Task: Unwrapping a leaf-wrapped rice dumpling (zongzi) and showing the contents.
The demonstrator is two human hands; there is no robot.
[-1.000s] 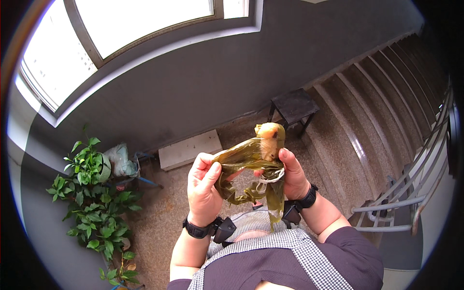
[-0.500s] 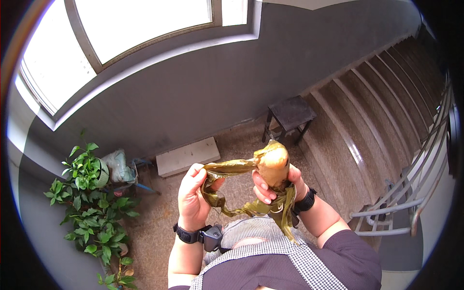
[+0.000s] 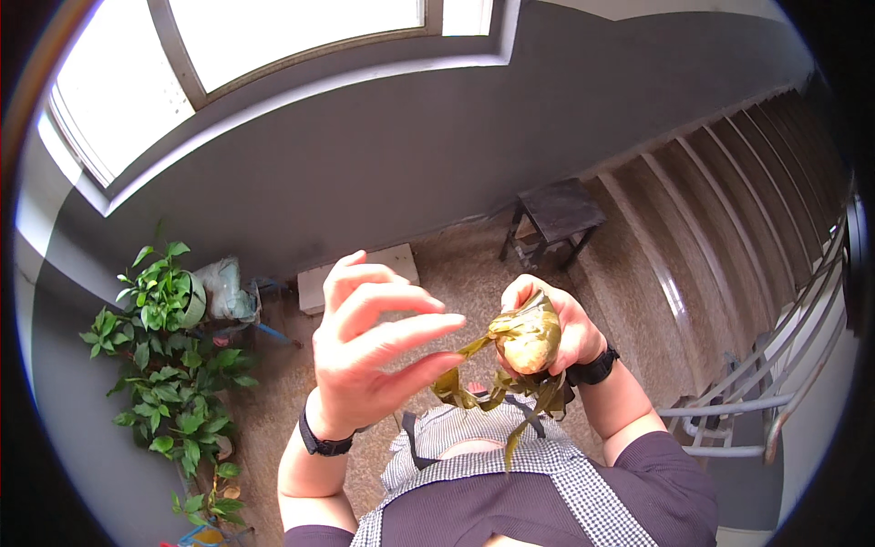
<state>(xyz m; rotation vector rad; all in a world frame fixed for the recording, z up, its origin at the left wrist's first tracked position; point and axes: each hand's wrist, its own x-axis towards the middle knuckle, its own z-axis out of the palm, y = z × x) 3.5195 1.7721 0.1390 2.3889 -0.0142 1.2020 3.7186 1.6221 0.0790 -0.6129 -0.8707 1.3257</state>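
Observation:
My right hand is wrapped round a leaf-wrapped rice dumpling. Its pale, yellowish lower end is bare, while olive-green leaf covers the upper side. Loose leaf strips dangle under the dumpling and beside it, in front of my apron. My left hand is raised to the left of the dumpling, fingers stretched out and apart. Its thumb tip is close to a leaf strip; whether they touch I cannot tell. The palm side of my right hand is partly hidden by the dumpling.
A dark stool stands by the grey wall, at the foot of stone stairs. A metal handrail is at my right. Potted leafy plants stand at the left, and a white slab lies by the wall.
My left hand has let go of the leaf strip, and its fingers have spread. The dumpling has turned in my right hand, its bare end now lower, and the strips hang more bunched.

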